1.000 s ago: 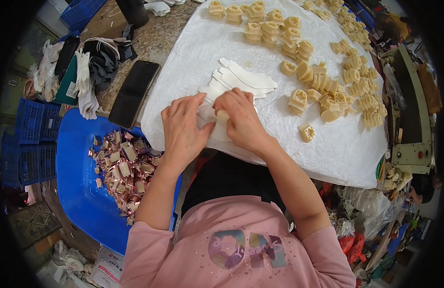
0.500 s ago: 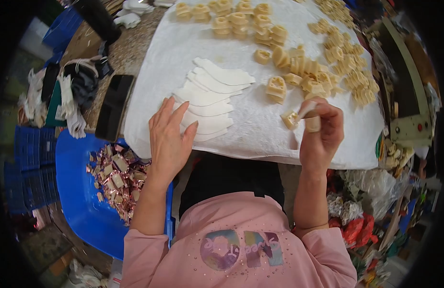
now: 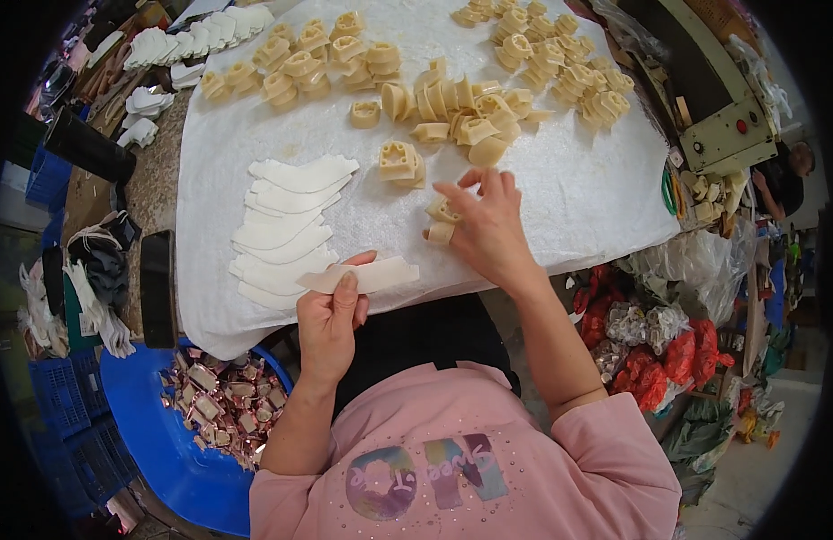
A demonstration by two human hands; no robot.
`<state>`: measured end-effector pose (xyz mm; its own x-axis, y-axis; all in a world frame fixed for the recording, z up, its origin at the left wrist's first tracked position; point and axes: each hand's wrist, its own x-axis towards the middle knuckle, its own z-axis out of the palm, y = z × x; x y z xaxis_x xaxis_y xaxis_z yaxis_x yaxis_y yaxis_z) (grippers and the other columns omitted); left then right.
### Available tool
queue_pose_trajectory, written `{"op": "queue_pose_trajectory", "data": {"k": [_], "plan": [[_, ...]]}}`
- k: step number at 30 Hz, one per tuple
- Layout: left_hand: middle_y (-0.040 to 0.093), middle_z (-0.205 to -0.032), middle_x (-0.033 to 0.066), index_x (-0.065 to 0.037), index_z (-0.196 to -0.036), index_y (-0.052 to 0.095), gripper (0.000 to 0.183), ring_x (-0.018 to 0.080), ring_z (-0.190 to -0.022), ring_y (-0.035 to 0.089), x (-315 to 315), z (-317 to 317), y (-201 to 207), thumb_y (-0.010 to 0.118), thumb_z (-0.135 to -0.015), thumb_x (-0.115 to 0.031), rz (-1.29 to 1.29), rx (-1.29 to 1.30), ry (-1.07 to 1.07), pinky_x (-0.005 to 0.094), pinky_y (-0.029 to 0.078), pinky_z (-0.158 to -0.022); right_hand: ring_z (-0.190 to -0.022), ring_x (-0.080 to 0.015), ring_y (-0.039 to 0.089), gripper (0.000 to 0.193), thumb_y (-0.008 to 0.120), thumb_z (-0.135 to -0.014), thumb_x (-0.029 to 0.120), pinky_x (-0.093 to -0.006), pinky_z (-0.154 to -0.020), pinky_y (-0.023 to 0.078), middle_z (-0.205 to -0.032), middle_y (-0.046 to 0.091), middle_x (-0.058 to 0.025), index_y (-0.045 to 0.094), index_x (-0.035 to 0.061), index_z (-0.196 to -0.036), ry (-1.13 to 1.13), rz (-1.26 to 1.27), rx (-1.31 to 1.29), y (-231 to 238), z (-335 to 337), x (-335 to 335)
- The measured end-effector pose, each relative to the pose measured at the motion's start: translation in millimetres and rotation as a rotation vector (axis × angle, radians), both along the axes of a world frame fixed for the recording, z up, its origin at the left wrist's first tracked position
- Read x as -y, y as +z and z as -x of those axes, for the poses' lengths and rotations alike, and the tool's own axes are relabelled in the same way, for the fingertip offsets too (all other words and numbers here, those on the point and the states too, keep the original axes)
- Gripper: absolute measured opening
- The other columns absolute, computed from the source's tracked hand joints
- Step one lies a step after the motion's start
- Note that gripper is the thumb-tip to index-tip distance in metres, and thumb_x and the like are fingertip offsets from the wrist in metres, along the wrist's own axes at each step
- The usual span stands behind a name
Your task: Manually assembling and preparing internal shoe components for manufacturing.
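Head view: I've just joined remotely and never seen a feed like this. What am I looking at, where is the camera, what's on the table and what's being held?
There is no machine here: a person works with two bare hands. The picture comes from a wide fisheye camera on that person's head, looking down, so straight edges bend near the rim and the forearms enter from below.

The left hand holds one flat white curved piece by its end. Just beyond it a fanned stack of white pieces lies on the white cloth covering the table. The right hand holds small tan moulded parts at its fingertips; many more tan parts lie scattered farther back.

Lower left is a blue tub of small wrapped items.
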<state>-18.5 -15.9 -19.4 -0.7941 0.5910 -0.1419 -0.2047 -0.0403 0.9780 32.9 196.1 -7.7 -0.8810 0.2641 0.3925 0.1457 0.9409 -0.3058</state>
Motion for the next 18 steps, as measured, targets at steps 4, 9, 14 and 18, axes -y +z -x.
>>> {"op": "queue_pose_trajectory", "data": {"k": [4,9,14,18], "plan": [[0.053,-0.074,0.0029,0.005,-0.12,0.049,0.033,0.0063,-0.055,0.042,-9.9,-6.3,-1.0,0.046,-0.095,-0.017,-0.223,0.307,0.07,0.0191,0.029,-0.042,-0.095,-0.0338,0.05,0.035,0.06,-0.067,-0.002,-0.0376,-0.079,0.045,-0.097,0.051,-0.0166,0.06,0.0032,-0.102,0.023,0.363,0.012,-18.4,-11.2,-2.0],[0.057,-0.086,0.0086,0.006,-0.124,0.043,0.035,0.0121,-0.063,0.049,-15.7,-4.9,6.4,0.043,-0.095,-0.014,-0.328,0.326,0.072,0.0229,0.039,-0.051,-0.1,-0.0344,0.05,0.042,0.054,-0.066,-0.009,-0.0374,-0.081,0.045,-0.1,0.052,-0.0175,0.058,0.0025,-0.107,0.032,0.495,-0.169,-27.9,-24.3,-1.8],[0.059,-0.092,0.0117,0.008,-0.124,0.043,0.042,0.0145,-0.069,0.053,-14.2,-4.5,4.8,0.035,-0.098,-0.024,-0.35,0.346,0.098,0.0251,0.042,-0.056,-0.104,-0.0312,0.048,0.045,0.053,-0.068,-0.011,-0.0376,-0.082,0.043,-0.109,0.052,-0.0141,0.058,0.0056,-0.11,-0.08,0.244,-0.112,-27.6,-31.2,-4.7],[0.059,-0.092,0.0115,0.009,-0.122,0.045,0.042,0.0135,-0.069,0.053,-11.0,-5.7,0.1,0.036,-0.098,-0.025,-0.347,0.317,0.132,0.0256,0.042,-0.056,-0.083,-0.0253,0.057,0.042,0.058,-0.071,-0.009,-0.0312,-0.07,0.046,-0.094,0.058,-0.0121,0.06,0.0079,-0.109,0.056,0.659,-0.111,1.6,-36.2,5.6]]}}
